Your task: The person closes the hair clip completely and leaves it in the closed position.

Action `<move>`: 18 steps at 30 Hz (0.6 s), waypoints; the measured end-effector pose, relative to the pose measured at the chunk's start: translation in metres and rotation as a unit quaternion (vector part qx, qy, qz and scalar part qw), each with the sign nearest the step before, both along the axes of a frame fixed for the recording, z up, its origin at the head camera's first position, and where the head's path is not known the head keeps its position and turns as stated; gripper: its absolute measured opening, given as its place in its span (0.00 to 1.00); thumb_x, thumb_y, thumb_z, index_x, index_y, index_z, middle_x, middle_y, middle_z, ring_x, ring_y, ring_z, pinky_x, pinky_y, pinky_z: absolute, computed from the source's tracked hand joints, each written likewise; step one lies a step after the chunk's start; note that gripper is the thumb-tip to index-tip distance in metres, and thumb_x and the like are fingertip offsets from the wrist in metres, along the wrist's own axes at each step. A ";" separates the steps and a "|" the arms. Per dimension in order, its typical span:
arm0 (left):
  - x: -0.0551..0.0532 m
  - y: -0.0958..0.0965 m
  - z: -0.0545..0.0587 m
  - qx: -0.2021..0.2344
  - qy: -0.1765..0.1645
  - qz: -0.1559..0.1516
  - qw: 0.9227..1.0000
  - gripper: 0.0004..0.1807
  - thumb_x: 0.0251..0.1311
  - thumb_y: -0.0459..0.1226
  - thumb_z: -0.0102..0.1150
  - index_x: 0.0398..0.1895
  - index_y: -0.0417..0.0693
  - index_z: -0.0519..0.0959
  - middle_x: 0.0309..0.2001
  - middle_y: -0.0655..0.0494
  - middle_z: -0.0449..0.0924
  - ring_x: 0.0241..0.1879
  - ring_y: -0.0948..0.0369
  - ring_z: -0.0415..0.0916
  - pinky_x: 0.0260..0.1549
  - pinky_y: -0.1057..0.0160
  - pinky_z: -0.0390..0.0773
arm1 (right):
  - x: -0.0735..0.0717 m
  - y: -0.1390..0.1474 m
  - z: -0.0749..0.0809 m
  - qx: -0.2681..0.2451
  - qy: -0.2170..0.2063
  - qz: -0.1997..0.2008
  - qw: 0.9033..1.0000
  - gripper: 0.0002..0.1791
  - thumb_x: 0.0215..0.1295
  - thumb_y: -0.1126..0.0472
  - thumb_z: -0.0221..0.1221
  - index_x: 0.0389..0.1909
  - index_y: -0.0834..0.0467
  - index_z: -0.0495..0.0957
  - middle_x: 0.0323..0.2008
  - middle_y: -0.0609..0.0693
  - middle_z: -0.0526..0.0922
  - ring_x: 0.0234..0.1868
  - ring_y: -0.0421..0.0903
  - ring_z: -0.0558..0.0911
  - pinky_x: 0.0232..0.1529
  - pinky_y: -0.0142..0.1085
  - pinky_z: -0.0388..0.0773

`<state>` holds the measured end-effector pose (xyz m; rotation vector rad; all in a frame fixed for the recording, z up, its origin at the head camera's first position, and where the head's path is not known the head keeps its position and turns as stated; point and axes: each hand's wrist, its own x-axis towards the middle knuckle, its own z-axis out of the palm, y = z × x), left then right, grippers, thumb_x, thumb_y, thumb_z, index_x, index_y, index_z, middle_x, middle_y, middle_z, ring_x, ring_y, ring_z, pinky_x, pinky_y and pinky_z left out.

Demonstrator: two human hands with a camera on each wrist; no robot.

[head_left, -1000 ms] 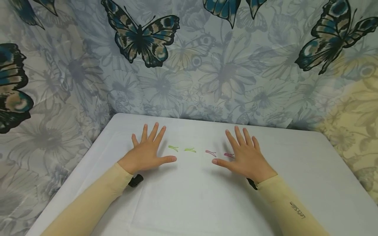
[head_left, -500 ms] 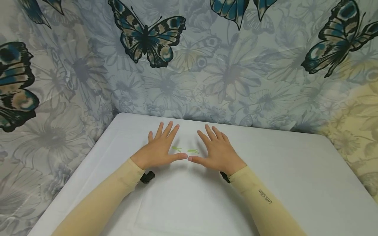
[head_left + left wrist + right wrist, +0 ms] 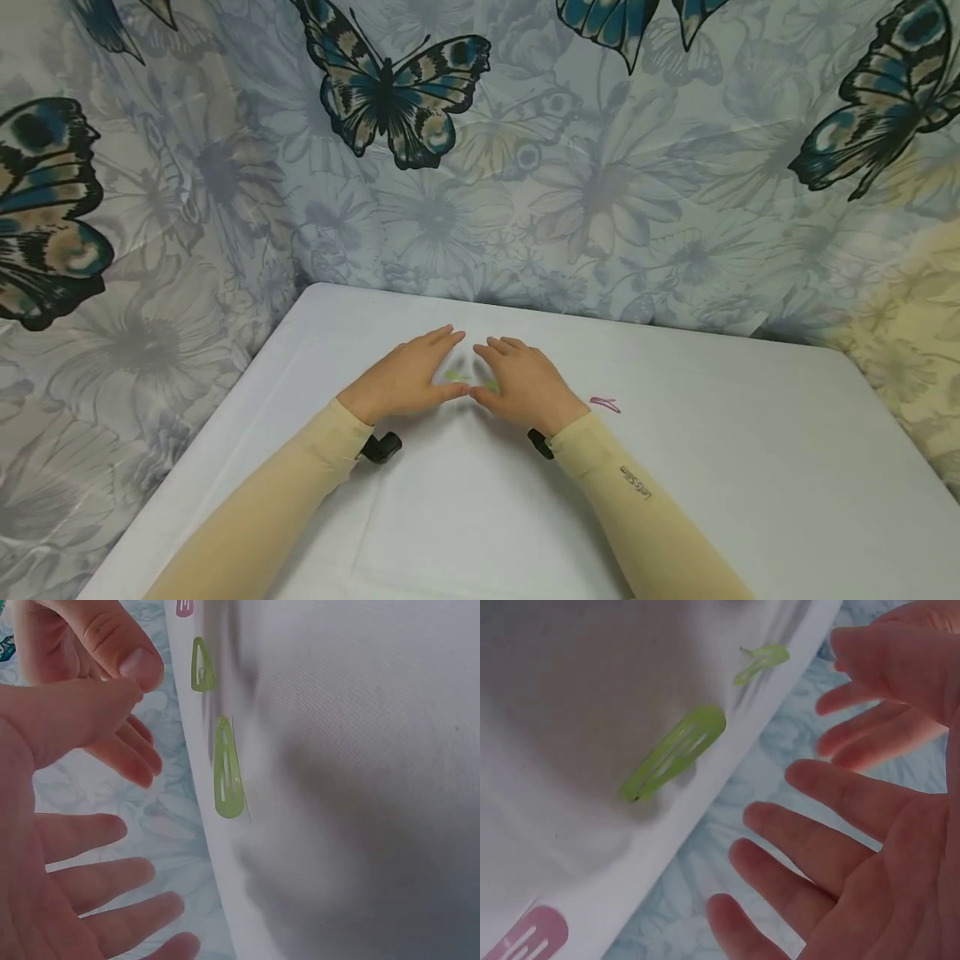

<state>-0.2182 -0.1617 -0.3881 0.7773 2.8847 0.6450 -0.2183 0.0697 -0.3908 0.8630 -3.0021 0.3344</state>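
My left hand (image 3: 405, 379) hovers over the white table, fingers extended and slightly bent, holding nothing. Facing it, my right hand (image 3: 528, 383) is held the same way, and the thumb tips come together in the head view. Behind the thumbs, between the palms, lie two green snap hair clips: the left one (image 3: 456, 376) and the right one (image 3: 491, 386), partly covered by fingers. The left wrist view shows the left green clip (image 3: 229, 808) flat on the cloth. In the right wrist view the right green clip (image 3: 709, 720) lies nearest.
A pink snap hair clip (image 3: 604, 405) lies right of my right wrist. Another pink clip (image 3: 551, 919), hidden in the head view, shows in the right wrist view. Butterfly-patterned fabric (image 3: 442, 217) hangs behind the table's (image 3: 720, 467) back edge. Both wrists carry small black devices (image 3: 382, 448).
My right hand has moved left, away from the pink clips and toward my left hand. The left hand has shifted slightly right. The fingers of both hands have bent inward around the green clips' area.
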 end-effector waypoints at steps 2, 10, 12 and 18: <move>-0.002 -0.001 -0.001 0.001 0.008 -0.007 1.000 0.44 0.74 0.61 0.62 0.84 0.47 0.66 0.84 0.44 0.62 0.83 0.46 0.63 0.78 0.40 0.67 | -0.001 -0.004 -0.002 0.002 0.006 0.007 1.000 0.37 0.75 0.40 0.64 0.76 0.57 0.74 0.75 0.60 0.77 0.78 0.61 0.74 0.75 0.60 0.73; -0.007 -0.005 -0.006 0.028 0.026 -0.014 0.999 0.24 0.75 0.41 0.65 0.69 0.41 0.81 0.68 0.48 0.84 0.72 0.49 0.78 0.74 0.47 0.75 | -0.007 -0.015 -0.009 -0.004 0.010 0.028 1.000 0.27 0.73 0.48 0.69 0.66 0.58 0.83 0.64 0.56 0.87 0.69 0.58 0.83 0.69 0.55 0.80; -0.008 -0.007 -0.008 0.031 0.025 -0.011 0.999 0.23 0.74 0.40 0.65 0.68 0.41 0.82 0.66 0.48 0.85 0.70 0.49 0.80 0.72 0.47 0.77 | -0.008 -0.017 -0.010 -0.003 0.010 0.032 0.999 0.25 0.73 0.48 0.70 0.64 0.58 0.85 0.63 0.55 0.88 0.68 0.58 0.84 0.69 0.56 0.80; -0.016 -0.010 -0.015 0.049 0.021 -0.013 0.999 0.21 0.74 0.37 0.65 0.66 0.40 0.83 0.63 0.48 0.87 0.66 0.50 0.83 0.69 0.49 0.79 | -0.013 -0.022 -0.011 0.002 0.024 0.049 0.999 0.20 0.72 0.50 0.71 0.59 0.57 0.88 0.60 0.53 0.89 0.65 0.57 0.86 0.66 0.55 0.82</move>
